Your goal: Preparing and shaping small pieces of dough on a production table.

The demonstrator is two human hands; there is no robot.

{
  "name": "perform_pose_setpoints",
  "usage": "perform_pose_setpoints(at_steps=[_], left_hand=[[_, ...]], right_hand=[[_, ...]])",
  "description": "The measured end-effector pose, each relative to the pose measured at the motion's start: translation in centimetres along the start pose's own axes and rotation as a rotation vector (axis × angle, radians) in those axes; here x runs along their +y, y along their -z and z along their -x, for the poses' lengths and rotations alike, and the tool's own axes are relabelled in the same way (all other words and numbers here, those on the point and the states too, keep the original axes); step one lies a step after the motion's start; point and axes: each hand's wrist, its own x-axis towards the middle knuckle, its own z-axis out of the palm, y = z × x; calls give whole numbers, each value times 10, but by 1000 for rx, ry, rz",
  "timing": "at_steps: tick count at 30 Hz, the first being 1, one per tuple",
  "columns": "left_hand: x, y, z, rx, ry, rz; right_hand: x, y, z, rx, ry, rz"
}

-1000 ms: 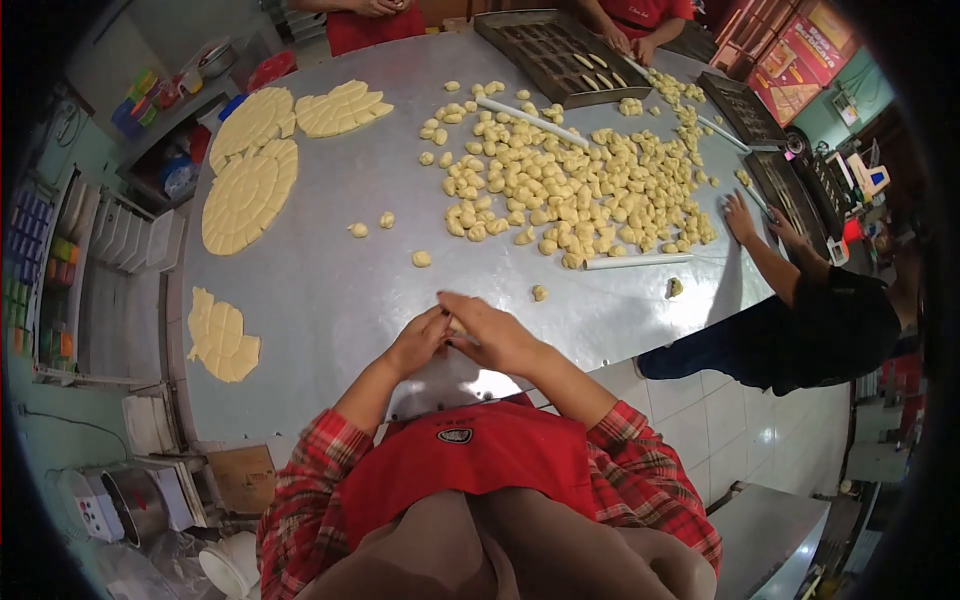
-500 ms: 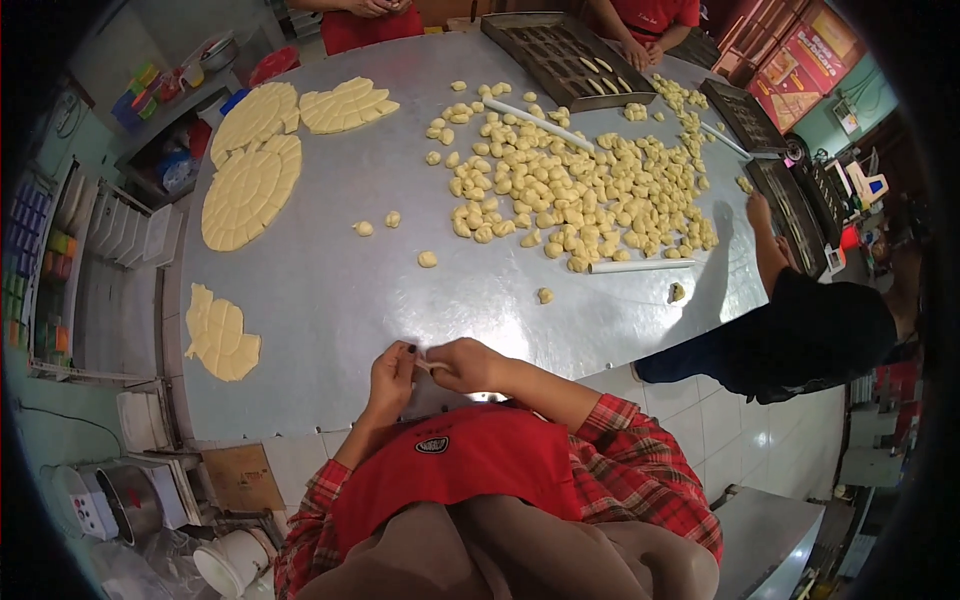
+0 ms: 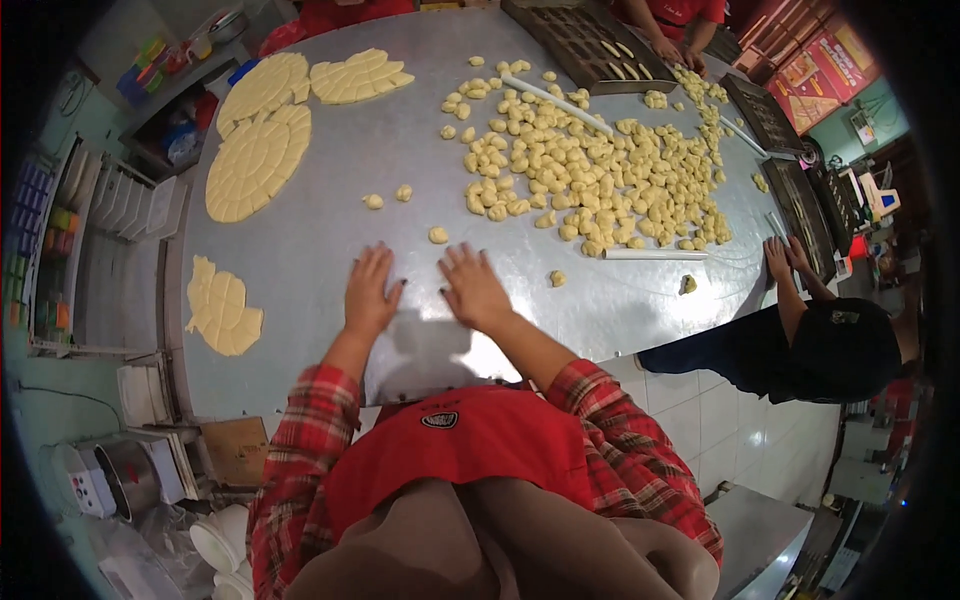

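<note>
On the steel table [image 3: 290,310], my left hand [image 3: 371,291] and my right hand [image 3: 470,288] lie side by side, fingers spread, with nothing visible in either. A single dough ball [image 3: 438,234] is just beyond their fingertips, and two more [image 3: 373,201] sit farther off. A large spread of small dough pieces [image 3: 590,180] covers the right half, with white tubes [image 3: 655,255] among them. At the left are scored flat dough rounds [image 3: 255,165] and a smaller torn sheet [image 3: 225,310].
Dark metal trays [image 3: 590,55] stand at the back and right edge [image 3: 800,205]. A co-worker in red [image 3: 690,30] works at the back. Another in black [image 3: 840,345] reaches over the right side. Plastic shelving [image 3: 55,250] and a mixer [image 3: 130,480] stand at the left.
My hands were together near the front edge, fingers closed; now they are apart, farther forward, and open. The right co-worker's hands have shifted along the trays. The camera's view has shifted slightly.
</note>
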Motion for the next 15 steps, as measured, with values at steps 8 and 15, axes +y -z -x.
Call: perform_pose_setpoints(at_steps=[8,15], left_hand=[[17,0,95,-83,29,-54],[79,2,48,-76,536,1937]], right_hand=[[-15,19,108,-198,151,20],[-79,41,29,92,36,-603]])
